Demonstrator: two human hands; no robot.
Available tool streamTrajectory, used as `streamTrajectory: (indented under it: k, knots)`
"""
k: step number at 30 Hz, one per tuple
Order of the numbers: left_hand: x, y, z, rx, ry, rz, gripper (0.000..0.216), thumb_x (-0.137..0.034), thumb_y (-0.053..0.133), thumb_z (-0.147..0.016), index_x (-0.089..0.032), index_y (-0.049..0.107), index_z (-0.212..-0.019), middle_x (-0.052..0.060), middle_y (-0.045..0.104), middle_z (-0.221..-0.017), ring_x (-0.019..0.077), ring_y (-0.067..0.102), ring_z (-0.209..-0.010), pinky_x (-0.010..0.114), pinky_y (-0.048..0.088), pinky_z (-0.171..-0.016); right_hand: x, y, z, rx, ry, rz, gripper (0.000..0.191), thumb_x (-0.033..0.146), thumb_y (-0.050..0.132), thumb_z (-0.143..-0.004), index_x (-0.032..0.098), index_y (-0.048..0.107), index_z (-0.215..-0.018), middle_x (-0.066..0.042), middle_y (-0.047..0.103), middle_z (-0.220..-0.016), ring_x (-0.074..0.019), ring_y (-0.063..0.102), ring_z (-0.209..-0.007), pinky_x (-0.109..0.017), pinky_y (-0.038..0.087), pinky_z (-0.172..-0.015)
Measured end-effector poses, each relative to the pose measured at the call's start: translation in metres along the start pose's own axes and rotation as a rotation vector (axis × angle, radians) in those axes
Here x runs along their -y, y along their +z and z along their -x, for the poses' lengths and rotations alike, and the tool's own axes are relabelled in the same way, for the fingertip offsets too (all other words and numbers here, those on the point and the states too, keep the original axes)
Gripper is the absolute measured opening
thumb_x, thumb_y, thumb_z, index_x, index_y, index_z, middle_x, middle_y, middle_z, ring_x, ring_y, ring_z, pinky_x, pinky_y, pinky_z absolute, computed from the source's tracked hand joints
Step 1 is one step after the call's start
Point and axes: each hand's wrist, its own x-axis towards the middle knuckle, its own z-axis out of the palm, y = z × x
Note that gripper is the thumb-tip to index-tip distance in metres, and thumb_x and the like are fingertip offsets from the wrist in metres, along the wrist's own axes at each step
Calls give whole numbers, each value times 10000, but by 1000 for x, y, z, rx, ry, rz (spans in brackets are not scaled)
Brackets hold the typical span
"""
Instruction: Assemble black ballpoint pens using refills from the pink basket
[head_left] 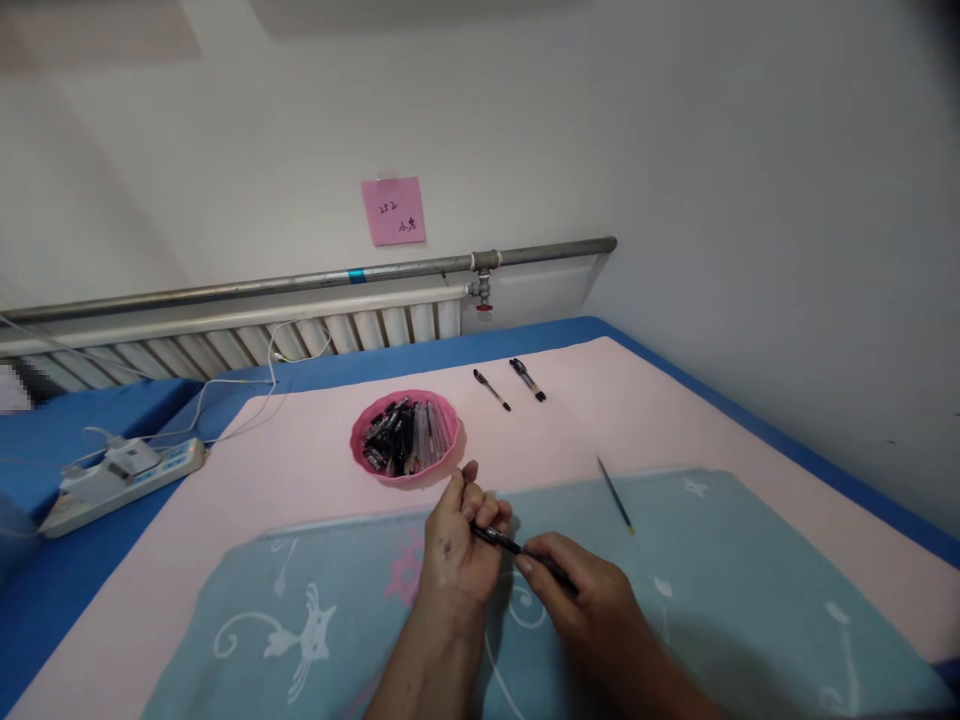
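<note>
Between my two hands lies a black pen point(496, 538), slanting down to the right. The fingers of my left hand point(466, 540), palm turned up, are curled round its upper end. My right hand point(581, 590) pinches the lower end between thumb and forefinger. To the right, a thin dark pen refill point(616, 497) with a yellowish end lies by itself across the edge of the blue-green cloth point(360, 620). Beyond my left hand stands a pink scalloped basket point(356, 462) filled with black pen parts and clear tubes.
Towards the back lie a single pen point(492, 390) and a small group of pens point(528, 380) on the pink sheet point(570, 430). A white power strip point(124, 490) with plugs and cables sits at the left. Behind are a radiator point(367, 327) and a metal pipe point(420, 268).
</note>
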Motion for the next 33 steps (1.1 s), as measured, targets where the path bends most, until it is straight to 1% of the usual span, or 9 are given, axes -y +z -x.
streamTrajectory:
  k: [8, 24, 33]
  knots:
    - [-3, -3, 0, 7, -29, -15, 262, -238, 401, -918, -121, 575, -761, -115, 248, -369, 24, 249, -308, 205, 395, -501, 0, 0, 1, -4, 20, -27, 240, 303, 450, -841, 208, 572, -658, 33, 547, -541, -117, 520, -489, -202, 387, -478]
    - [-3, -3, 3, -3, -65, -54, 254, -237, 398, -919, -116, 565, -771, -122, 226, -382, 26, 231, -306, 208, 392, -505, -7, -1, 6, 38, 20, -72, 250, 311, 449, -844, 193, 577, -665, 37, 510, -539, -112, 497, -494, -198, 374, -485]
    - [-4, -9, 2, 27, -97, -42, 213, -227, 410, -911, -127, 562, -799, -126, 199, -414, 28, 225, -311, 201, 399, -510, -6, -3, 7, 56, 23, -77, 251, 312, 448, -841, 201, 582, -660, 38, 515, -542, -114, 493, -500, -201, 382, -486]
